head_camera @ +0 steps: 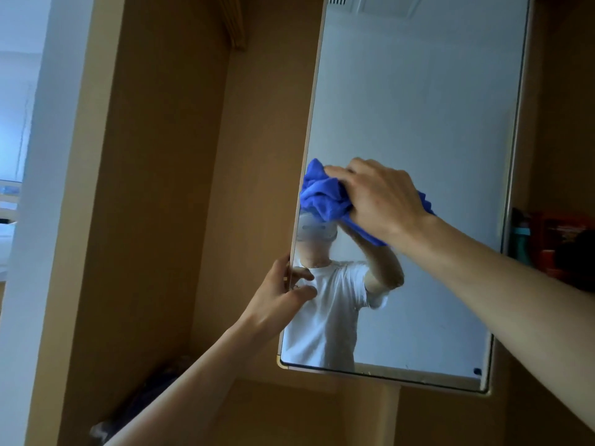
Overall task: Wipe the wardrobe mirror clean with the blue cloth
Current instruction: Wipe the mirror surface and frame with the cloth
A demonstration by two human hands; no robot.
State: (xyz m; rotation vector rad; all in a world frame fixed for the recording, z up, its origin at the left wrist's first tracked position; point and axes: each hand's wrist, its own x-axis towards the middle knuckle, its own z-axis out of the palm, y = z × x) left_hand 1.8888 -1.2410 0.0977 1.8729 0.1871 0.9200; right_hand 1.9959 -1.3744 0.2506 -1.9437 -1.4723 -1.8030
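Note:
The wardrobe mirror (418,130) is a tall framed pane on a swung-out door, filling the upper right of the head view. My right hand (376,201) grips a bunched blue cloth (322,197) and presses it against the glass near the mirror's left edge, about halfway up. My left hand (280,291) holds the mirror's left edge lower down, fingers curled round the frame with fingertips on the glass. A person in a white shirt is reflected in the lower left of the glass.
The open wardrobe's tan interior wall (167,188) lies left of the mirror, with dark items (151,391) heaped at its bottom. Behind the mirror's right edge stand a teal bottle (523,243) and red items (560,233). A white wall (32,188) is at far left.

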